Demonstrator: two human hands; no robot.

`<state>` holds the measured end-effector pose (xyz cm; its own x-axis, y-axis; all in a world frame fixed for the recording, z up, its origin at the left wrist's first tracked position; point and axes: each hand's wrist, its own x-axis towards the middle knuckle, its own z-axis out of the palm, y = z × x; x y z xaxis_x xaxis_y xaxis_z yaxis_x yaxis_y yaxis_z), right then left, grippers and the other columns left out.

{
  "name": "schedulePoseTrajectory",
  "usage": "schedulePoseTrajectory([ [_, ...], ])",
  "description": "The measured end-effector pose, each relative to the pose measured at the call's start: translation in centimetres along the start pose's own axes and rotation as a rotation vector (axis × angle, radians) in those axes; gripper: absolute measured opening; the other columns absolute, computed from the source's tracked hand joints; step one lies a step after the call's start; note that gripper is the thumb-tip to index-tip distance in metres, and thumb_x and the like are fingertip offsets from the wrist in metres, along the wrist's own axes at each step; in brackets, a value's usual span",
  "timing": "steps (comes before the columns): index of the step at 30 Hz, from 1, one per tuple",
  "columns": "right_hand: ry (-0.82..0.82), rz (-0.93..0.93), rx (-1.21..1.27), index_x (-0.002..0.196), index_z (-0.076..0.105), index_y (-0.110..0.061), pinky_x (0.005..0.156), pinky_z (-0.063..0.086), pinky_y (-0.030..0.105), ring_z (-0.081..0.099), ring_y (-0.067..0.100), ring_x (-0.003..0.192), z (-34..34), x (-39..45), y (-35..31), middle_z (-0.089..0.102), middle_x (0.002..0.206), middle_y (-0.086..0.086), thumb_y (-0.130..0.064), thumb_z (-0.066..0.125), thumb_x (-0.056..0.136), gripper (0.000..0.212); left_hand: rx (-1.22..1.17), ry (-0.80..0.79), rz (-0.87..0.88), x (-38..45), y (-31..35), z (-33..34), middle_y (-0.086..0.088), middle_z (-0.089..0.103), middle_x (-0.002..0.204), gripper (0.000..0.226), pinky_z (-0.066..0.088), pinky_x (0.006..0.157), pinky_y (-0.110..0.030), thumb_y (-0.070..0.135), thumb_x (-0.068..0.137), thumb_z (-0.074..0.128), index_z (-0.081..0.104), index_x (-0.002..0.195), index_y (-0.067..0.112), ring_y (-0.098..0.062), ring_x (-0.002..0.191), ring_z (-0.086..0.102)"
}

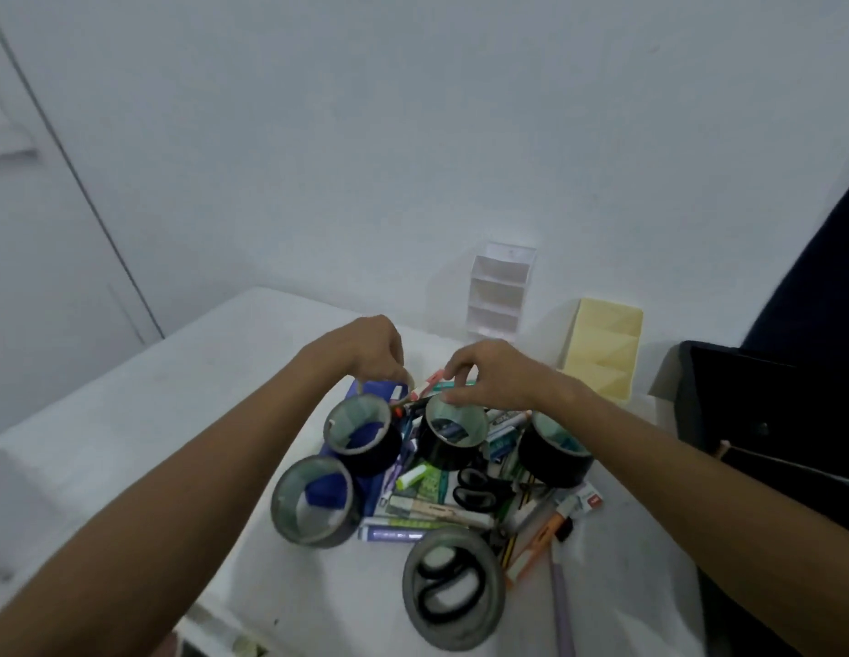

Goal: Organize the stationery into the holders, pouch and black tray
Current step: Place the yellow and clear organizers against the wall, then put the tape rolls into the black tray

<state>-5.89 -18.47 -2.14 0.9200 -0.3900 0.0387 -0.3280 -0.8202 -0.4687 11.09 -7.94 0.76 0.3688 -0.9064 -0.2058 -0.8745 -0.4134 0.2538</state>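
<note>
A heap of stationery lies on the white table (185,419): several black tape rolls, pens, markers, scissors (475,488) and a blue pouch (365,391). My left hand (370,348) pinches the far rim of one tape roll (361,433) lying over the pouch. My right hand (489,372) grips the far rim of the middle tape roll (453,433). A white tiered holder (501,291) and a yellow holder (600,353) stand at the back by the wall. The black tray (764,410) sits at the right.
More tape rolls lie at the front left (313,502), front centre (453,590) and right (555,450). An orange marker (536,545) and a lilac pen (562,609) lie near the table's front. A dark chair back (821,286) rises behind the tray.
</note>
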Motion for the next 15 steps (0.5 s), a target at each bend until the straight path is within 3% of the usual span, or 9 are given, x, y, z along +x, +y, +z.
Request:
schedulePoseTrajectory([
  [3, -0.163, 0.055, -0.085, 0.099, 0.069, -0.010, 0.079, 0.050, 0.029, 0.061, 0.016, 0.087, 1.1, -1.2, -0.7, 0.065, 0.096, 0.000, -0.040, 0.073, 0.079, 0.036, 0.129, -0.105, -0.048, -2.1, -1.0, 2.3, -0.008, 0.072, 0.091, 0.039, 0.050, 0.073, -0.031, 0.045, 0.074, 0.073, 0.075, 0.088, 0.009, -0.025, 0.085, 0.066],
  [7, -0.279, 0.074, -0.278, 0.099, 0.066, -0.003, 0.072, 0.052, 0.035, 0.062, 0.027, 0.084, 3.5, -2.6, -0.8, 0.068, 0.097, 0.014, -0.040, 0.072, 0.079, 0.042, 0.217, -0.124, -0.063, -4.1, -1.2, 5.2, -0.009, 0.059, 0.078, 0.039, 0.042, 0.066, -0.030, 0.043, 0.075, 0.072, 0.069, 0.082, 0.005, -0.027, 0.075, 0.055],
  [9, -0.269, 0.081, -0.336, 0.103, 0.065, -0.005, 0.068, 0.048, 0.033, 0.060, 0.026, 0.083, 4.6, -3.3, -1.0, 0.066, 0.099, 0.012, -0.032, 0.068, 0.084, 0.033, 0.256, -0.099, -0.063, -5.1, -0.6, 6.2, -0.013, 0.064, 0.089, 0.031, 0.039, 0.067, -0.029, 0.033, 0.081, 0.067, 0.066, 0.085, 0.002, -0.031, 0.084, 0.059],
  [12, -0.167, 0.081, -0.359, 0.108, 0.064, -0.008, 0.073, 0.047, 0.033, 0.061, 0.030, 0.097, 5.4, -3.6, -0.9, 0.064, 0.107, 0.012, -0.021, 0.057, 0.091, 0.023, 0.274, -0.004, -0.085, -5.8, -0.2, 7.0, -0.019, 0.064, 0.100, 0.021, 0.045, 0.072, -0.035, 0.019, 0.082, 0.060, 0.049, 0.071, 0.006, -0.035, 0.094, 0.060],
  [15, -0.032, 0.066, -0.305, 0.107, 0.064, -0.011, 0.072, 0.045, 0.033, 0.060, 0.032, 0.097, 4.2, -4.0, -0.9, 0.063, 0.108, 0.013, -0.018, 0.053, 0.092, 0.019, 0.268, 0.108, -0.144, -6.6, 1.1, 5.8, -0.017, 0.061, 0.105, 0.010, 0.048, 0.073, -0.038, 0.014, 0.083, 0.057, 0.054, 0.089, 0.008, -0.035, 0.099, 0.059],
])
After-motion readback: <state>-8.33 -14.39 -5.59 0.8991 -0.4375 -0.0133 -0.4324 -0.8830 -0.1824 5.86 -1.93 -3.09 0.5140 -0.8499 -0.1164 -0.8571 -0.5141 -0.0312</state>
